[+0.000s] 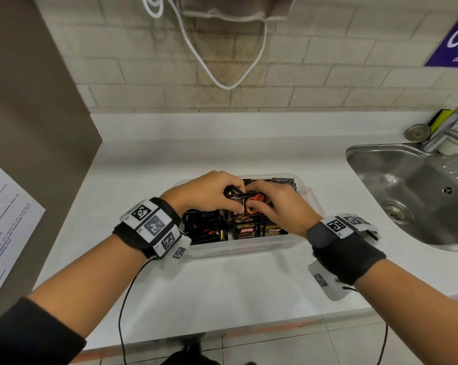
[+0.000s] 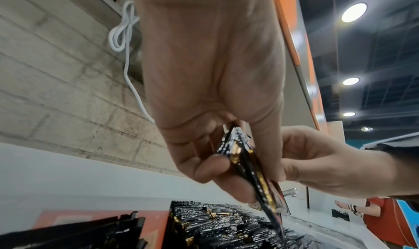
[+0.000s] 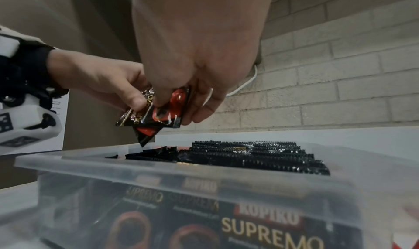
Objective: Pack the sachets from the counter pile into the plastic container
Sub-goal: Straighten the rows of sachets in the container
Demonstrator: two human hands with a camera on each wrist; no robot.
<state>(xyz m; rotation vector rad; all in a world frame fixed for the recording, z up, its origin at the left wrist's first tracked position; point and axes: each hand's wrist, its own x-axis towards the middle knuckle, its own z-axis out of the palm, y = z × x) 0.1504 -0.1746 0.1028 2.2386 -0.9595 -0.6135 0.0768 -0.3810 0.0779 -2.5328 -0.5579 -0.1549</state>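
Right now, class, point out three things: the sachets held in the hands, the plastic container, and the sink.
held sachets [image 3: 167, 109]: right wrist view, on the red printed face.
plastic container [image 1: 238, 249]: head view, on its near clear wall.
sink [image 1: 417, 191]: head view, on the bare steel basin.

L hand, R hand: fingers curled, pinching.

The plastic container sits on the counter, near its front edge. Sachets stand in rows inside the container. Both hands, left hand and right hand, meet above the container, together holding a few sachets. The sink lies right of the container, apart from it. The wall stands behind the container.
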